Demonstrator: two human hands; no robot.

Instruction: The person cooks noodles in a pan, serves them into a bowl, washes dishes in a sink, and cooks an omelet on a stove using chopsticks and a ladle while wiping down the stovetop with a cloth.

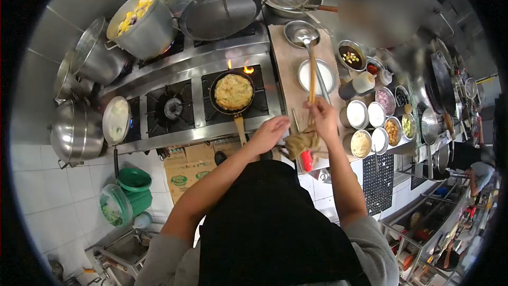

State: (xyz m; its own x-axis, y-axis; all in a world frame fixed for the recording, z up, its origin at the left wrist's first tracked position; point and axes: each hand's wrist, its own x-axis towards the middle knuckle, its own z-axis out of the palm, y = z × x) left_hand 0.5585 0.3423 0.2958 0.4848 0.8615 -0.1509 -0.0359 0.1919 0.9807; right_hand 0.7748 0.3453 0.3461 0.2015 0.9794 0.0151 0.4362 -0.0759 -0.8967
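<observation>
My right hand (324, 115) is closed around a pair of long wooden chopsticks (313, 77), which point away from me over the counter. Just below that hand a crumpled brown cloth (300, 144) lies at the counter's front edge, beside a red-handled tool (307, 161). My left hand (272, 131) hovers near the stove's front corner with its fingers stretched out, holding nothing. Left of it, a black frying pan (215, 103) with a wooden handle (240, 128) sits over a lit burner. A browned omelette-like round (233, 92) fills the pan.
Flames (248, 70) rise behind the pan. A ladle (304, 35) rests in a steel bowl (290, 27), beside a bowl of white liquid (316, 76). Several ingredient containers (391, 130) crowd the right. A large pot (140, 32) and another pan (116, 119) stand left. Another person (481, 172) is far right.
</observation>
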